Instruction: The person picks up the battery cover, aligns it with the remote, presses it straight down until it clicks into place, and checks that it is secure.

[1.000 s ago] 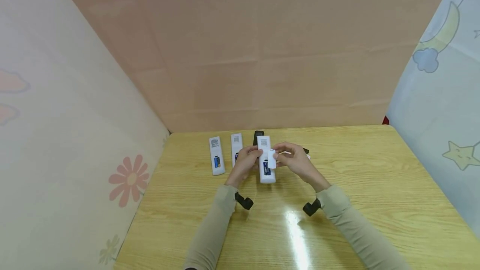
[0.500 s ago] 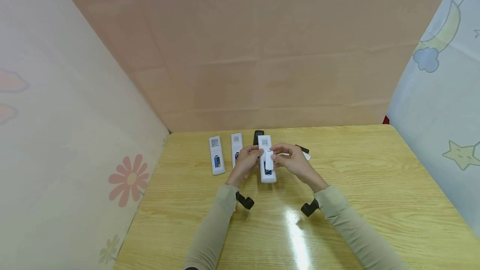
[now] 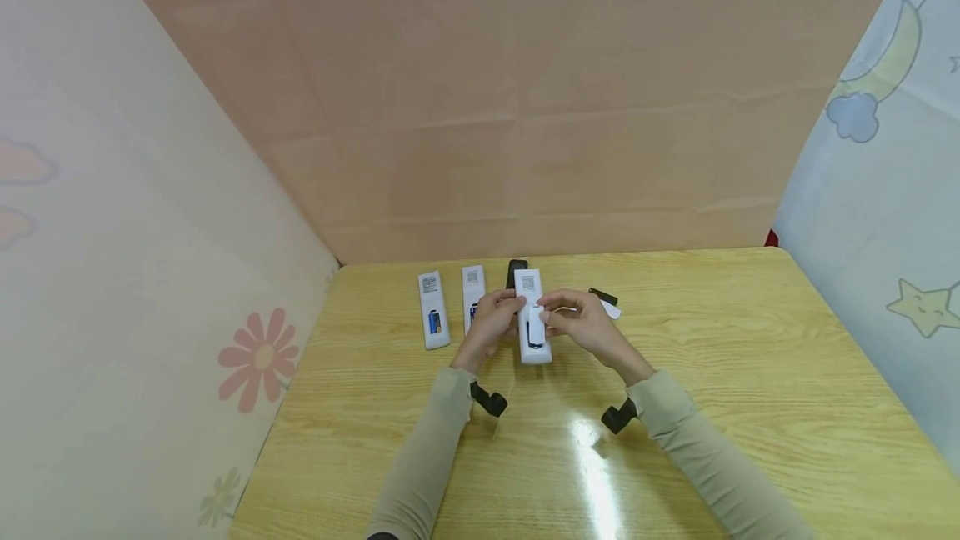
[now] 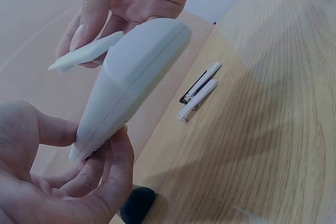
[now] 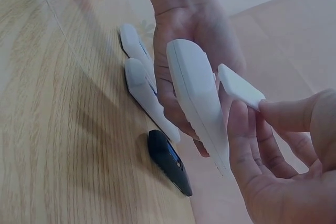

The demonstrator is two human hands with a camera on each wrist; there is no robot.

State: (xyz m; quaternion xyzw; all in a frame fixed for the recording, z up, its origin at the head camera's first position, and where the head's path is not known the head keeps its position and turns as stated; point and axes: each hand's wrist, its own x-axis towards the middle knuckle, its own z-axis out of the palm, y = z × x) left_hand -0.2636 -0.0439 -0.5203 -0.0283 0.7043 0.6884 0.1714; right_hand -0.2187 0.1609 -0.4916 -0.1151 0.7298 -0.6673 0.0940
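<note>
a creased backdrop (image 3: 517,107) stands behind the wood-grained table (image 3: 765,357).

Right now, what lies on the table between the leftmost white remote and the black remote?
Another white remote, seen in the head view partly behind the left hand.

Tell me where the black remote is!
In the head view, the black remote control lies far back on the table, partly behind the upper left of the white remote control in the left hand.

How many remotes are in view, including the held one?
4: the held remote, in the left hand; a white remote farthest left on the table; a second white remote beside it; a black remote beyond the held one. Others could be hidden.
</note>
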